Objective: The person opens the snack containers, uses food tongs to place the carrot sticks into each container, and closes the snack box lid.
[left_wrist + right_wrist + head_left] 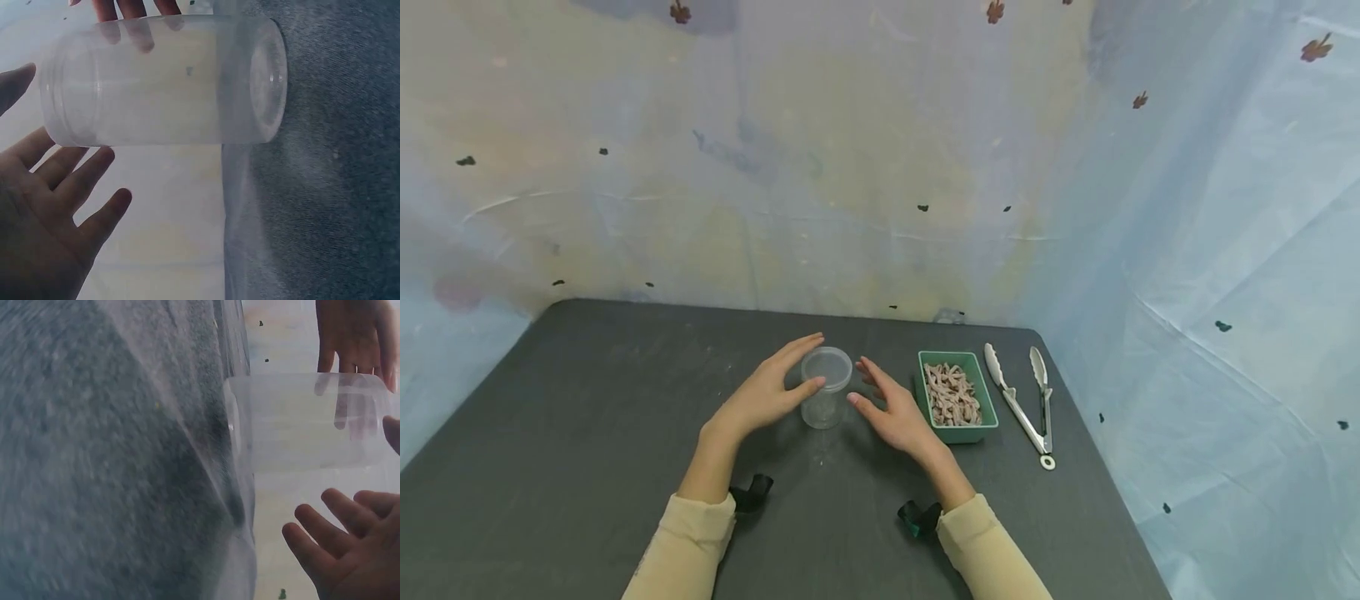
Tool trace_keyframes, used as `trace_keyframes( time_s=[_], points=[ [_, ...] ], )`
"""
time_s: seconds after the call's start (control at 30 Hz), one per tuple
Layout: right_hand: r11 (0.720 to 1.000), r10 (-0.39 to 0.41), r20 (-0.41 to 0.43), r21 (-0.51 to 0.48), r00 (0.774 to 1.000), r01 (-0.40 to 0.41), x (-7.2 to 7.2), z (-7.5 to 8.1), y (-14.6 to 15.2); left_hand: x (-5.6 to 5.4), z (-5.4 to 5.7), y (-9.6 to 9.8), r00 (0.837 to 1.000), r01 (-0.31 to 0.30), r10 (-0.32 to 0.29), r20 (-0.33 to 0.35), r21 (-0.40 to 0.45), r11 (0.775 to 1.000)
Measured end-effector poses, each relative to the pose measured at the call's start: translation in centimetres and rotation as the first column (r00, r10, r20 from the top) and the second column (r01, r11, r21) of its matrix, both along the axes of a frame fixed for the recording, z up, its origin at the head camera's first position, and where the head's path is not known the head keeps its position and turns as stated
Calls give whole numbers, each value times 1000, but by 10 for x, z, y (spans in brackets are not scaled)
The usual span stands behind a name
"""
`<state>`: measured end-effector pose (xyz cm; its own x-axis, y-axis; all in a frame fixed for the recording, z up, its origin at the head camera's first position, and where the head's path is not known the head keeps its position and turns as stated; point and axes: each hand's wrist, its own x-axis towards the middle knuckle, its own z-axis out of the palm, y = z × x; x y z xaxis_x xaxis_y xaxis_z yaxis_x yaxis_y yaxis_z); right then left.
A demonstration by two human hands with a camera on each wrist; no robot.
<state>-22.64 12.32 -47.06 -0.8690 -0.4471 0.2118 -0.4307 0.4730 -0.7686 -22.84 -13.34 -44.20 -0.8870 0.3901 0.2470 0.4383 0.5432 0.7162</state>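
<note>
A clear plastic jar (822, 412) stands upright on the dark table, topped by a whitish translucent lid (827, 367). My left hand (762, 393) is at its left side, thumb and fingers spread around the upper part. In the left wrist view the left fingers (81, 181) lie along the edge of the jar (169, 94); whether they touch it I cannot tell. On the other side, my right hand (897, 417) is held with fingers extended, a small gap from the jar. The right wrist view shows that hand (356, 544) holding nothing.
Right of the hands sits a green rectangular container (961, 435) with greyish-brown strips (952, 396), perhaps shredded meat. Silver tongs (1019, 412) lie spread beside it, near the table's right edge. Patterned sheeting (850, 167) hangs behind the table (587, 467) and along its right side.
</note>
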Motion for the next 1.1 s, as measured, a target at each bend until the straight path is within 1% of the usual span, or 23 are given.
trace_keyframes(
  time_s=[0.17, 0.33, 0.43, 0.6, 0.7, 0.83, 0.97, 1.1],
  points=[
    [997, 70, 50, -25, 996, -69, -2, -6, -6, 0, -6, -2, 999, 36, -36, 10, 11, 999],
    [990, 118, 72, -91, 990, -112, -4, -7, -12, -1, -10, -4, 998, 57, -58, 10, 34, 998],
    [988, 123, 83, -108, 989, -114, -6, -9, -14, 0, -11, -4, 998, 55, -56, 19, 45, 997],
    [986, 119, 104, -127, 987, -105, -12, -13, -17, 1, -12, -4, 998, 57, -58, 11, 59, 997],
    [983, 129, 118, -145, 985, -112, -15, -15, -18, 0, -12, -5, 998, 67, -67, 0, 65, 996],
    [983, 140, 134, -139, 981, -121, -19, -17, -19, -1, -12, -6, 996, 83, -85, 12, 86, 993],
    [978, 159, 147, -158, 976, -136, -22, -19, -20, -3, -14, -5, 996, 89, -91, 16, 87, 992],
    [971, 168, 158, -196, 973, -136, -23, -21, -21, -5, -15, -5, 997, 76, -77, 19, 74, 994]
  ],
)
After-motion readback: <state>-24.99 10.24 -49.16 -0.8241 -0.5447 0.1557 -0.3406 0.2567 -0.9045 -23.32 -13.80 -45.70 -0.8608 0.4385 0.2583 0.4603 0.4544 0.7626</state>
